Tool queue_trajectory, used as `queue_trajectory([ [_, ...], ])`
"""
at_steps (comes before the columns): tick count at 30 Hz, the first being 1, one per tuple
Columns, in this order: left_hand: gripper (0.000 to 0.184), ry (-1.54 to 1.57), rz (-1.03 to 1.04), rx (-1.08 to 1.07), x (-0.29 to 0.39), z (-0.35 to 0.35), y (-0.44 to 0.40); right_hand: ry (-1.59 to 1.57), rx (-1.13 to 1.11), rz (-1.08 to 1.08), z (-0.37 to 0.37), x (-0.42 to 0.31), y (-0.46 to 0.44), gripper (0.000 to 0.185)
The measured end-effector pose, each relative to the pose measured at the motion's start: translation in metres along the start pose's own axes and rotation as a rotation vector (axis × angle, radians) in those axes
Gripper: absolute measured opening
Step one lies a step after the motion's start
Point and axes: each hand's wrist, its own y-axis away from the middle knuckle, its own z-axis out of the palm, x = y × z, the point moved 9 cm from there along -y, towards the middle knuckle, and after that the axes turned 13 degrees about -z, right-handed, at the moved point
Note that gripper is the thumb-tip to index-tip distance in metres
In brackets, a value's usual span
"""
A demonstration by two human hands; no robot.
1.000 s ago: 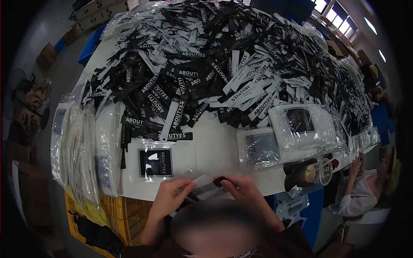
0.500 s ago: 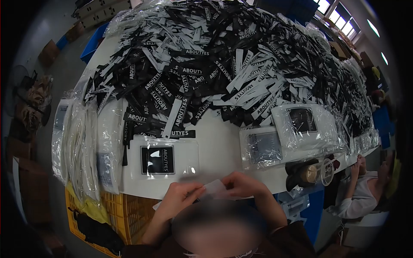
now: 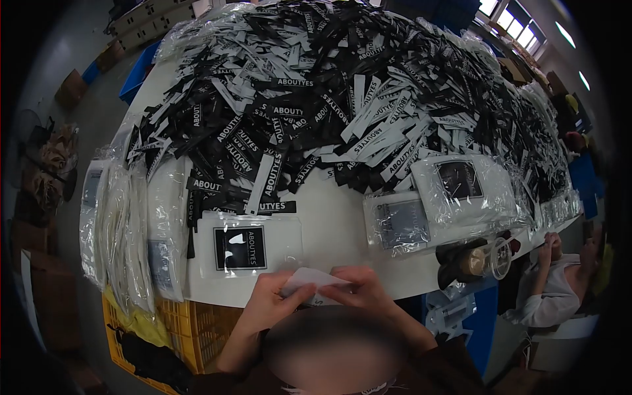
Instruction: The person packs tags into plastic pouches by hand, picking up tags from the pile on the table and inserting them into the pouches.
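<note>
Near the table's front edge, my left hand pinches one side of a small whitish, translucent plastic bag. On its other side my right hand grips it with thumb and fingers. The bag's lower part is hidden behind the blurred area. Just beyond my left hand lies a flat clear bag with a black ABOUTYES label. Further off is a large heap of black and white printed strips, many lettered ABOUTYES.
Stacked clear bags lie at the right, long filled plastic bags at the left. A clear plastic cup lies by the right edge. A yellow crate stands below left, a blue bin below right. Another person sits at the right.
My hands have come closer together on the plastic bag, which now stands more upright between them. My head view has shifted slightly.
</note>
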Motion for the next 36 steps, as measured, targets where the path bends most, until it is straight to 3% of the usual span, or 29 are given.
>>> queue_trajectory([
  [2, 0.017, 0.058, -0.017, 0.032, -0.007, -0.001, 0.0, 0.031, 0.014, 0.015, 0.001, 0.003, 0.0, 0.013],
  [4, 0.018, 0.12, -0.028, 0.069, -0.013, 0.001, 0.0, -0.392, 0.258, 0.177, -0.003, 0.029, 0.01, 0.011],
  [6, 0.02, 0.251, -0.045, 0.128, -0.02, 0.002, -0.001, -0.375, 0.268, 0.164, -0.007, 0.032, 0.012, 0.01],
  [8, 0.022, 0.167, -0.057, 0.169, -0.027, 0.007, 0.002, -0.363, 0.272, 0.154, -0.011, 0.03, 0.014, 0.01],
  [10, 0.023, 0.075, -0.024, 0.239, -0.029, 0.013, 0.002, 0.028, 0.232, 0.063, -0.023, 0.013, 0.016, 0.008],
  [11, 0.023, 0.075, -0.022, 0.245, -0.026, 0.019, 0.0, 0.027, 0.227, 0.059, -0.023, 0.014, 0.019, 0.008],
  [13, 0.022, -0.01, 0.118, 0.237, -0.008, 0.032, 0.001, -0.343, 0.375, 0.194, -0.026, 0.035, 0.035, 0.008],
  [15, 0.018, -0.148, 0.077, 0.138, -0.011, 0.037, -0.006, -0.214, 0.325, 0.228, -0.05, 0.026, 0.048, 0.011],
  [17, 0.016, -0.133, 0.223, 0.126, 0.006, 0.031, -0.007, -0.112, 0.383, 0.36, -0.095, 0.024, 0.087, 0.018],
  [18, 0.016, -0.133, 0.224, 0.124, 0.003, 0.024, -0.008, -0.042, 0.234, 0.445, -0.11, 0.008, 0.1, 0.019],
  [19, 0.017, -0.242, 0.226, 0.254, -0.001, 0.007, -0.007, 0.029, 0.085, 0.53, -0.12, -0.011, 0.113, 0.021],
  [21, 0.028, -0.447, 0.18, 0.425, -0.019, -0.023, -0.006, 0.543, -0.27, 0.542, -0.127, -0.039, 0.131, 0.032],
  [23, 0.034, -0.563, 0.231, 0.467, -0.018, -0.032, -0.003, 0.643, -0.289, 0.527, -0.119, -0.058, 0.113, 0.038],
  [24, 0.039, -0.683, 0.284, 0.512, -0.013, -0.033, -0.001, 0.742, -0.309, 0.505, -0.113, -0.063, 0.097, 0.044],
  [26, 0.044, -0.681, 0.242, 0.476, -0.025, -0.034, -0.003, 0.593, -0.271, 0.374, -0.093, -0.06, 0.057, 0.046],
  [28, 0.049, -0.681, 0.2, 0.443, -0.038, -0.032, -0.006, 0.54, -0.224, -0.009, -0.066, -0.049, -0.001, 0.037],
  [30, 0.055, -0.731, 0.22, 0.472, -0.042, -0.033, -0.007, 0.467, -0.174, -0.196, -0.038, -0.026, -0.061, 0.031],
  [33, 0.056, -0.695, 0.235, 0.467, -0.045, -0.035, -0.006, 0.767, -0.209, -0.535, 0.015, 0.009, -0.138, 0.046],
  [35, 0.056, -0.701, 0.233, 0.48, -0.044, -0.035, -0.005, 1.045, -0.165, -0.704, 0.033, 0.028, -0.163, 0.049],
  [36, 0.055, -0.7, 0.235, 0.478, -0.043, -0.035, -0.005, 1.031, -0.161, -0.716, 0.034, 0.035, -0.171, 0.043],
])
